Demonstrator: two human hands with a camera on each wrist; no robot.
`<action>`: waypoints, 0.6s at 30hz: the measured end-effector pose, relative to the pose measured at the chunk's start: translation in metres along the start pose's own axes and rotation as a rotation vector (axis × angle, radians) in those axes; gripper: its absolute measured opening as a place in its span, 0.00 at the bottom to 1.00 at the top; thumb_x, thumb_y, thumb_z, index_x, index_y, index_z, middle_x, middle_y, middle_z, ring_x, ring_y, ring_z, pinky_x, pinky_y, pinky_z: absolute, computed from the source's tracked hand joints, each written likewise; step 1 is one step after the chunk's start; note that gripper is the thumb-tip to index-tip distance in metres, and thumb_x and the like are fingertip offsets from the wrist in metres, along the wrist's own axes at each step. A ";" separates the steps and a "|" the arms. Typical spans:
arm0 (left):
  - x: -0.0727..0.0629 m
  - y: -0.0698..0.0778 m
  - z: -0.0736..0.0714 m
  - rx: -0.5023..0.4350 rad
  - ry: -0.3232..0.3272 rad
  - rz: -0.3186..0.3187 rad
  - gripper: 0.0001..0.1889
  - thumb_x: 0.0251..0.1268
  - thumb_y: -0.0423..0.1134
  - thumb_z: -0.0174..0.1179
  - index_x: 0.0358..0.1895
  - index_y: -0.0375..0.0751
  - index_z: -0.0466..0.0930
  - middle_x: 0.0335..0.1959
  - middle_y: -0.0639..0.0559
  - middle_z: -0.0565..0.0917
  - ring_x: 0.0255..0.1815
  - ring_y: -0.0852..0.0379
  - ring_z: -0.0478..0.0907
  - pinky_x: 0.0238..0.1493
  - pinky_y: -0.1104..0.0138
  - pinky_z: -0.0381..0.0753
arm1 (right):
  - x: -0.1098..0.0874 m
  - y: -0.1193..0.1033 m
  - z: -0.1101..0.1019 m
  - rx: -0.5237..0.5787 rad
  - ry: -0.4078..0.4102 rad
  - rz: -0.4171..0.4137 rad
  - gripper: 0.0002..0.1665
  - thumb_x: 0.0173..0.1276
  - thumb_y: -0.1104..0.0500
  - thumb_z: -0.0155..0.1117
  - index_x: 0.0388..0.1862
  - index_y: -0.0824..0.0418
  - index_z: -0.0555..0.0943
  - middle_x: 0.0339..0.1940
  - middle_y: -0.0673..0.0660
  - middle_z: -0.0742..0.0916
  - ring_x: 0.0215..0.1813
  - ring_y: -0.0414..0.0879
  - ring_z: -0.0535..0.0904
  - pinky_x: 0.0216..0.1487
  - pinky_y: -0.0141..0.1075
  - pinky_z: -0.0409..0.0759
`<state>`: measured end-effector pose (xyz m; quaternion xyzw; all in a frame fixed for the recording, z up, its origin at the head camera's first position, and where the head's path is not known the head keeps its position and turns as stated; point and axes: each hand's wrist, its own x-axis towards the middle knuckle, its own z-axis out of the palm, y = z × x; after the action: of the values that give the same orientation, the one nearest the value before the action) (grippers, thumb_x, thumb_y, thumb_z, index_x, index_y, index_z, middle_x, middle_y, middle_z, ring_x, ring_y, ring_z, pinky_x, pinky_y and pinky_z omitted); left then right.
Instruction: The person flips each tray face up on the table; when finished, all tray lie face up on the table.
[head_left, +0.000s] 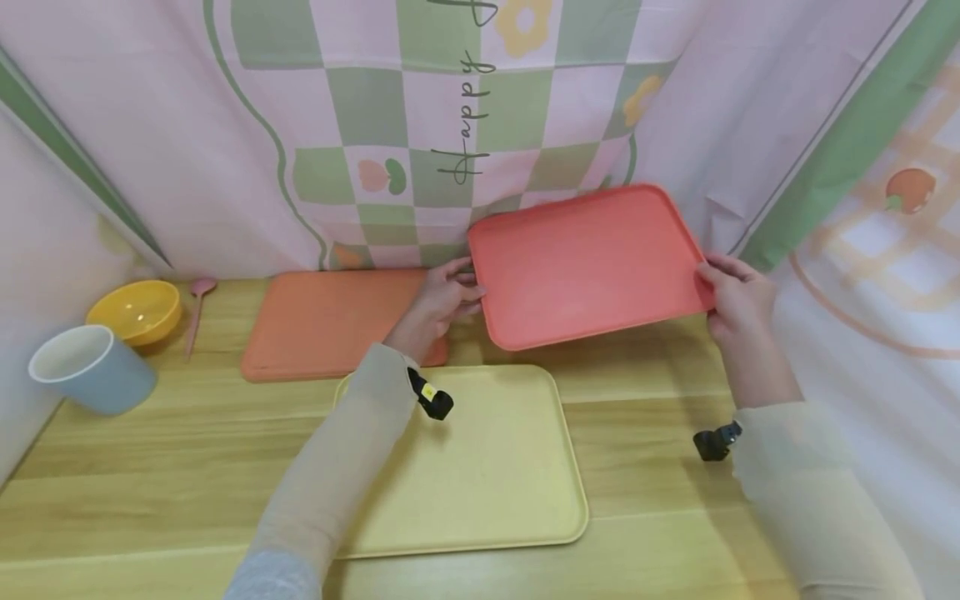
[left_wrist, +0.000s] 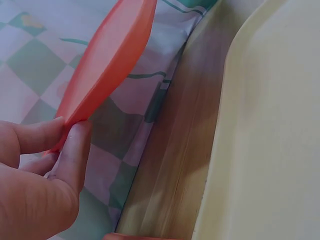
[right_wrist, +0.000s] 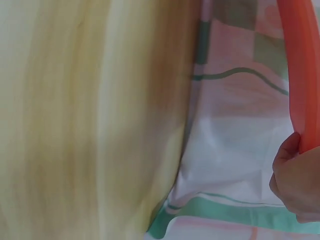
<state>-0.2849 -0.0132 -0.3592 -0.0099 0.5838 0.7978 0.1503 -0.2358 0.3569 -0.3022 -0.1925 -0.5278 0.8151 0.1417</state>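
A coral-red rectangular tray [head_left: 588, 267] is held tilted above the back right of the table, its inner face toward the head camera. My left hand [head_left: 442, 300] pinches its left edge; in the left wrist view, thumb and fingers close on the rim of the red tray [left_wrist: 107, 65]. My right hand [head_left: 738, 296] grips the right edge near the lower corner. In the right wrist view only the outer side of the red tray [right_wrist: 302, 75] shows. Below lies a pale yellow tray [head_left: 480, 467], partly covered by my left forearm. An orange tray [head_left: 330, 325] lies flat behind my left wrist.
At the far left stand a blue cup [head_left: 105, 375], a yellow bowl [head_left: 138, 312] and a pink spoon [head_left: 197, 312]. A checkered curtain [head_left: 442, 108] hangs right along the back edge of the wooden table [head_left: 187, 483]. More curtain closes off the right side.
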 end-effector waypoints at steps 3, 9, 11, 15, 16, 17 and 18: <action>0.000 -0.001 0.000 0.008 0.015 0.013 0.34 0.68 0.18 0.58 0.76 0.39 0.65 0.53 0.43 0.79 0.35 0.56 0.82 0.32 0.71 0.86 | 0.005 0.005 -0.004 -0.140 0.019 0.003 0.13 0.67 0.72 0.69 0.43 0.57 0.90 0.52 0.50 0.78 0.38 0.37 0.83 0.39 0.27 0.86; 0.001 -0.007 0.003 0.037 0.053 0.051 0.28 0.68 0.18 0.57 0.71 0.33 0.71 0.50 0.43 0.78 0.30 0.60 0.81 0.38 0.68 0.86 | 0.014 0.014 -0.015 -0.376 -0.006 -0.010 0.16 0.67 0.73 0.67 0.35 0.52 0.92 0.45 0.47 0.79 0.36 0.33 0.82 0.37 0.24 0.84; 0.003 -0.010 0.004 0.038 0.072 0.056 0.27 0.67 0.18 0.57 0.69 0.32 0.73 0.48 0.43 0.78 0.30 0.60 0.81 0.41 0.66 0.86 | 0.017 0.017 -0.020 -0.401 -0.036 -0.008 0.17 0.67 0.74 0.66 0.33 0.52 0.92 0.42 0.47 0.80 0.35 0.32 0.83 0.36 0.24 0.84; 0.005 -0.017 0.007 0.053 0.089 0.056 0.25 0.66 0.18 0.58 0.67 0.30 0.75 0.47 0.45 0.80 0.30 0.59 0.81 0.45 0.62 0.87 | 0.021 0.021 -0.027 -0.402 -0.079 0.009 0.19 0.67 0.76 0.65 0.30 0.53 0.91 0.38 0.46 0.82 0.32 0.33 0.83 0.35 0.25 0.84; 0.006 -0.019 0.007 0.064 0.089 0.055 0.25 0.66 0.18 0.58 0.67 0.31 0.75 0.47 0.45 0.80 0.31 0.59 0.82 0.46 0.61 0.87 | 0.022 0.021 -0.029 -0.414 -0.085 0.013 0.19 0.67 0.75 0.64 0.30 0.53 0.91 0.40 0.47 0.81 0.32 0.32 0.83 0.35 0.24 0.84; 0.007 -0.020 0.008 0.072 0.091 0.053 0.25 0.66 0.18 0.58 0.67 0.31 0.75 0.48 0.44 0.80 0.31 0.58 0.82 0.48 0.59 0.87 | 0.023 0.022 -0.030 -0.429 -0.089 0.018 0.19 0.68 0.75 0.64 0.30 0.52 0.90 0.42 0.47 0.80 0.32 0.32 0.82 0.35 0.24 0.84; 0.007 -0.021 0.008 0.085 0.095 0.053 0.26 0.66 0.18 0.59 0.67 0.31 0.76 0.50 0.43 0.81 0.32 0.57 0.82 0.50 0.58 0.86 | 0.024 0.023 -0.031 -0.447 -0.088 0.020 0.18 0.68 0.74 0.65 0.31 0.52 0.90 0.44 0.48 0.80 0.33 0.32 0.82 0.35 0.24 0.84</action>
<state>-0.2846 0.0019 -0.3776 -0.0261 0.6236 0.7747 0.1016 -0.2434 0.3837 -0.3384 -0.1888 -0.6987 0.6870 0.0642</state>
